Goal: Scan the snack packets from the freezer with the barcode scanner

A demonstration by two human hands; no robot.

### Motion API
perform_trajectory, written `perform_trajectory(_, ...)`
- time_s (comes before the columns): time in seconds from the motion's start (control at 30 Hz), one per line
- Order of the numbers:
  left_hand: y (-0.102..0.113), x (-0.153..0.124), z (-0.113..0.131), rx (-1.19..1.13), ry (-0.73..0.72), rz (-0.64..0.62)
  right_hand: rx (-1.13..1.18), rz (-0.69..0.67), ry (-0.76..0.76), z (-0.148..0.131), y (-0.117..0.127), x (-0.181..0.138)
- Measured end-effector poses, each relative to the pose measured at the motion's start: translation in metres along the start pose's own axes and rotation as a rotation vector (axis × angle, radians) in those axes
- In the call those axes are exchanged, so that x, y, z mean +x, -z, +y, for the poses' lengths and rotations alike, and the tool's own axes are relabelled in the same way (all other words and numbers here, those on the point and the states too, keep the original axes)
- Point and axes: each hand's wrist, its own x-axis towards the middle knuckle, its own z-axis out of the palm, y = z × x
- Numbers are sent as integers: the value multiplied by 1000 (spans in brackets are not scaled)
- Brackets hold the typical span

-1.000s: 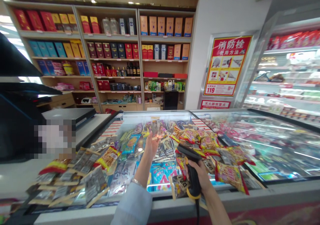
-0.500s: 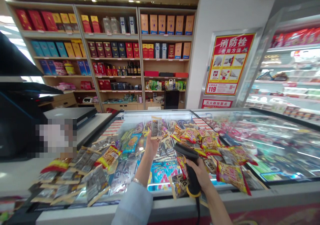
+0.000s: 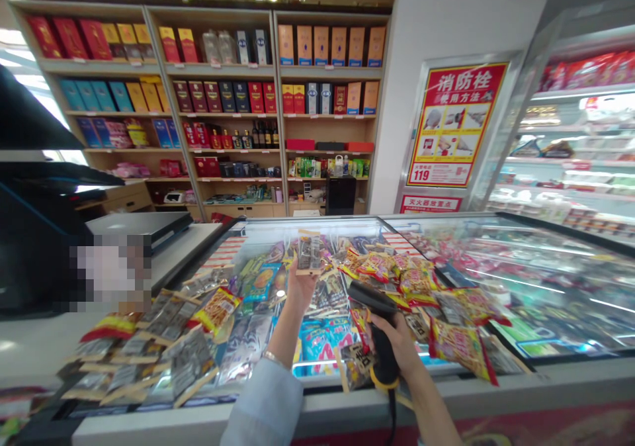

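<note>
A small snack packet, clear with tan edges and dark contents, is upright in my left hand, above the freezer's glass lid. My right hand grips a black barcode scanner with a yellow ring at its base and a cord hanging down; its head points left toward the packet. Under and beside the scanner lies a dark snack packet. To the right, red-and-yellow snack bags are heaped on the glass. On the left is a pile of tan-edged packets with a yellow snack bag among them.
A chest freezer with packaged goods under its glass spans the front. At left are a counter with a flat scale and a dark machine. Shelves of boxes line the back wall; a red sign and refrigerated shelves are at right.
The packet in my left hand has turned slightly and shifted a little. My right hand and the scanner have moved very slightly to the right.
</note>
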Motion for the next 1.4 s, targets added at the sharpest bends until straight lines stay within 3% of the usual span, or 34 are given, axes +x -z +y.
perform_trajectory(0.2,0,0,3,-57,32,9,-22,-13,21,-8,1,-3)
perform_trajectory(0.37,-15,-7,12,14,34,36,-41,-9,5,-29,-2,-12)
perform_trajectory(0.5,-23,-21,38,47,-71,-28,-17,19,-10,-38,-12,-16)
perform_trajectory(0.6,-14,-33,72,128,-154,-60,-13,6,7,-35,-33,-16)
perform_trajectory(0.7,11,-44,115,340,-255,50,29,-47,14,-27,-66,-18)
perform_trajectory(0.83,56,-66,171,795,-364,259,86,-136,-17,-6,-122,-22)
perform_trajectory(1.0,94,-106,215,1467,-459,510,153,-237,-108,26,-188,-28)
perform_trajectory(1.1,104,-124,223,1854,-420,685,187,-273,-168,45,-218,-29)
perform_trajectory(1.2,113,-136,223,2057,-365,793,214,-277,-227,62,-237,-28)
perform_trajectory(1.4,129,-146,204,2241,-452,770,201,-196,-264,90,-242,-20)
